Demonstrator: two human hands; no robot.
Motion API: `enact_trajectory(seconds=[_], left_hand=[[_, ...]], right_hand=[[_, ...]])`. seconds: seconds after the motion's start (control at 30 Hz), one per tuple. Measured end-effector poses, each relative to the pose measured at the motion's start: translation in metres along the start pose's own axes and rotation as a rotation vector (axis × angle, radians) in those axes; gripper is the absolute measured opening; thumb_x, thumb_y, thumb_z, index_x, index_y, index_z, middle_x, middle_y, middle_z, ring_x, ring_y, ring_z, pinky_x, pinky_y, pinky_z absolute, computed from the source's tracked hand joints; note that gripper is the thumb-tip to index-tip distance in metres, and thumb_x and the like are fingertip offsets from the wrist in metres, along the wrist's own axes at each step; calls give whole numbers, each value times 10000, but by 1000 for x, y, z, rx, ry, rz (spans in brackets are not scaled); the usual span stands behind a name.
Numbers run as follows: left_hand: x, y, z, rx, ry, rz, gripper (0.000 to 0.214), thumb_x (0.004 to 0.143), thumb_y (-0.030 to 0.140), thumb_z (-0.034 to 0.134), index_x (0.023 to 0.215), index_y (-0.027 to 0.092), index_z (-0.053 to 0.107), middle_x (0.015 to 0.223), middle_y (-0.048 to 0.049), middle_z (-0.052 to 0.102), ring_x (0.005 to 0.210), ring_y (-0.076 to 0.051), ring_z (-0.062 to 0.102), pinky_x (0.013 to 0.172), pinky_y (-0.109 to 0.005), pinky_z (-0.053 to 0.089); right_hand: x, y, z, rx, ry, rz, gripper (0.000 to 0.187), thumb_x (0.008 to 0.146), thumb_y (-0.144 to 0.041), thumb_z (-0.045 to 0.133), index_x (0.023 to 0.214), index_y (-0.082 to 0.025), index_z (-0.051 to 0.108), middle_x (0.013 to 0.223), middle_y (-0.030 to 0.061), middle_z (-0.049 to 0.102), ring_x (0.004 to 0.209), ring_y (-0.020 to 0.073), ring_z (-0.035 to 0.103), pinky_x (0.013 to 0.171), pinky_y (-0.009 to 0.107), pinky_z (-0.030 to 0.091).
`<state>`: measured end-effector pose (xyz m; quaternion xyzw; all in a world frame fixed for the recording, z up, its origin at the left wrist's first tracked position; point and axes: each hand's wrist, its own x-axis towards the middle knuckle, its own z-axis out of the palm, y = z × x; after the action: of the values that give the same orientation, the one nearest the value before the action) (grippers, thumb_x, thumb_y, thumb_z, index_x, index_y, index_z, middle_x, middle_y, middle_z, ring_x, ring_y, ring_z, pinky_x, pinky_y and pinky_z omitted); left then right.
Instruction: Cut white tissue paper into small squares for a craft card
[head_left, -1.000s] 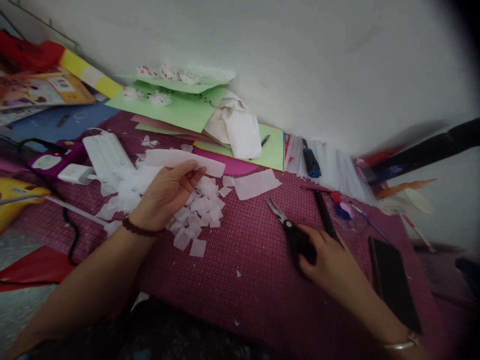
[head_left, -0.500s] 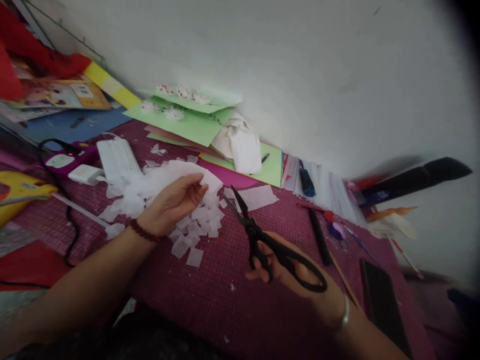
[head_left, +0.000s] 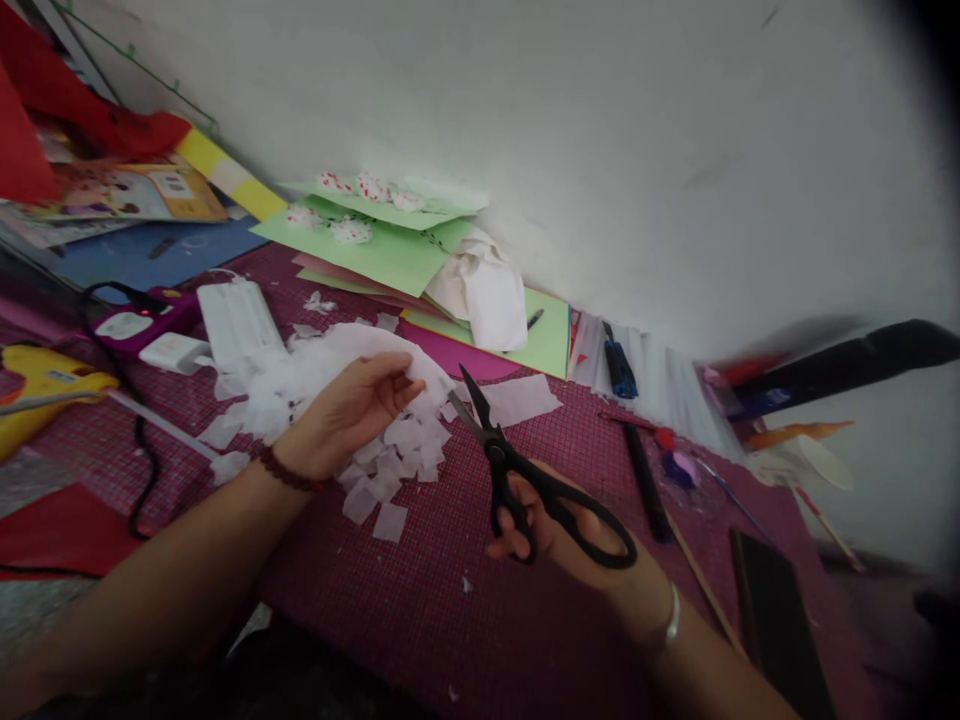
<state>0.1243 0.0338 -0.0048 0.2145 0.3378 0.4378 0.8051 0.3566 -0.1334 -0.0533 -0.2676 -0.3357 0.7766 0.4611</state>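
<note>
My left hand pinches the end of a white tissue paper strip above a heap of small white paper squares on the pink checked cloth. My right hand holds black scissors through the handles. The blades are spread apart and point at the strip's end, right beside my left fingertips.
Green and pink card sheets and crumpled white paper lie against the wall. A yellow glue gun, a purple device with a cable and a white mask are at the left. A black phone, pens and sticks lie at the right.
My right hand picked the scissors up off the cloth, turned them and brought the spread blades up to the strip's end. My left hand raised and curled the strip.
</note>
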Motion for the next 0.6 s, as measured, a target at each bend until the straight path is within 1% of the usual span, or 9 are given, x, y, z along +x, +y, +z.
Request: enact_trajectory(seconds=[0.1,0.13,0.2,0.27,0.4,0.43,0.5,0.57,0.6], left_hand=[[-4,-3,2,53,-29,80,184,709,2,716,597,131,646,603,27,639,567,-59,618,656,-177,574],[-5,-5,3,81,-48,87,167,685,3,733,603,125,656,609,23,639,574,-63,618,662,-182,572],[-6,-8,3,136,-79,62,137,646,13,769,657,123,689,642,11,656,602,-76,630,661,-188,564],[-7,-11,3,184,-103,35,171,625,31,795,738,136,721,689,-1,678,624,-95,640,649,-201,557],[-8,-15,1,264,-146,-16,190,636,63,801,789,156,735,708,-9,683,623,-109,630,618,-214,542],[-9,-16,1,270,-146,-26,195,639,63,797,797,160,737,709,-8,684,625,-111,630,615,-216,541],[-9,-17,2,267,-132,-33,206,632,54,794,796,163,735,707,-5,686,626,-113,629,615,-219,543],[-10,-17,2,264,-115,-31,186,624,49,798,757,153,721,682,-3,677,614,-109,623,610,-217,542],[-9,-17,2,267,-109,-31,167,627,52,801,733,147,713,662,-2,667,605,-105,618,606,-213,539]], right_hand=[[1,0,0,21,10,21,680,758,-606,769,1278,-226,547,1009,52,631,765,151,631,900,483,570],[1,0,0,20,19,31,694,750,-611,773,1277,-225,540,1000,49,635,758,149,629,897,481,569],[1,1,0,16,28,43,701,739,-628,772,1258,-219,538,975,42,642,748,147,626,891,474,568],[1,2,-1,22,33,37,659,761,-635,746,1227,-214,546,960,36,639,743,145,623,883,465,571],[2,4,-1,50,39,53,550,817,-618,697,1167,-215,563,909,20,626,705,135,605,856,442,583],[2,4,0,47,32,49,536,814,-614,703,1149,-218,568,902,16,620,687,128,595,829,417,589],[2,3,4,11,26,6,518,819,-598,709,1153,-227,571,878,6,611,628,105,559,707,325,586],[2,1,9,-62,39,-45,502,845,-571,699,1186,-225,571,825,-8,598,550,78,495,555,235,517],[1,0,11,-106,51,-58,501,855,-567,691,1197,-220,571,795,-14,590,524,71,467,508,213,471]])
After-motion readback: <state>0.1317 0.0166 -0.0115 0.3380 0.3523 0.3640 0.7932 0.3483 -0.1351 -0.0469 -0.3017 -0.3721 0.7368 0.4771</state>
